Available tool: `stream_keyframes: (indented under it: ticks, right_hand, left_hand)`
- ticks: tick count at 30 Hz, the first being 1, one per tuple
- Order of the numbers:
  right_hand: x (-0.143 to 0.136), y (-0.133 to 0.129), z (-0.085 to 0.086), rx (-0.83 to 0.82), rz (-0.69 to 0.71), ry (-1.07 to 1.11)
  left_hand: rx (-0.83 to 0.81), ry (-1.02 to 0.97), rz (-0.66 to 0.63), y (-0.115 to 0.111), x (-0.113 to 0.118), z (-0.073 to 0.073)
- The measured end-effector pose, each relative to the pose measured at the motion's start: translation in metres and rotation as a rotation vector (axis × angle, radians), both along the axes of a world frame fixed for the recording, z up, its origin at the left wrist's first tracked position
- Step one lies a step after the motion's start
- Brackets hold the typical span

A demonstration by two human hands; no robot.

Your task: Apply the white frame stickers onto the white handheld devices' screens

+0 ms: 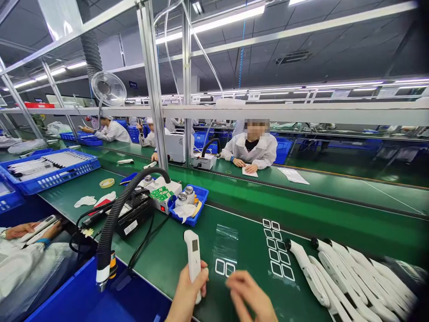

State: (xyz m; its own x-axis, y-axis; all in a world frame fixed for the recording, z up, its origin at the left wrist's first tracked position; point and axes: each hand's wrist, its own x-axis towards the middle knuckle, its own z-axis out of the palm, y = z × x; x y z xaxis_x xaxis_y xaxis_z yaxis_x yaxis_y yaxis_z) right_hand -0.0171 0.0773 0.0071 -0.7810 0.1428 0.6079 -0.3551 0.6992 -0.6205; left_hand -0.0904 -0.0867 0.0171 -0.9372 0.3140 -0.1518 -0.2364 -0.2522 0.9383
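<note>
I have my left hand (187, 287) gripping a white device (193, 257), my right (250, 294) blurred, its grip unclear, beside two square frames (225, 267) seemingly left unpeeled.

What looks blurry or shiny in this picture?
In the head view, the right grip is blurred, while the held white device looks sharper; pale glare streaks the clear film; the ceiling light glows bright white; the picture's far right edge goes dark and soft.

The right hand (253, 296) is blurred, and the left hand (187, 286) partly covers the white handheld device (193, 255).
</note>
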Motion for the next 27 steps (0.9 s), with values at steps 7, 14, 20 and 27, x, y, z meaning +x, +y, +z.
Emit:
stream_keyframes:
  ticks: [7,14,20,27]
  right_hand:
    - [-0.051,0.051,0.003,-0.335,-0.338,-0.425]
    - [-0.06,0.045,0.007,-0.382,-0.264,-0.468]
    - [-0.046,0.021,0.001,-0.769,-0.225,-0.445]
    - [-0.037,0.016,-0.002,-0.816,-0.206,-0.436]
  left_hand:
    - [-0.284,0.154,0.02,0.027,-0.062,-0.004]
    - [-0.337,0.226,-0.026,0.059,-0.066,0.0]
    - [-0.323,0.225,-0.02,0.058,-0.059,0.0]
    - [-0.281,0.158,0.015,0.062,-0.06,-0.002]
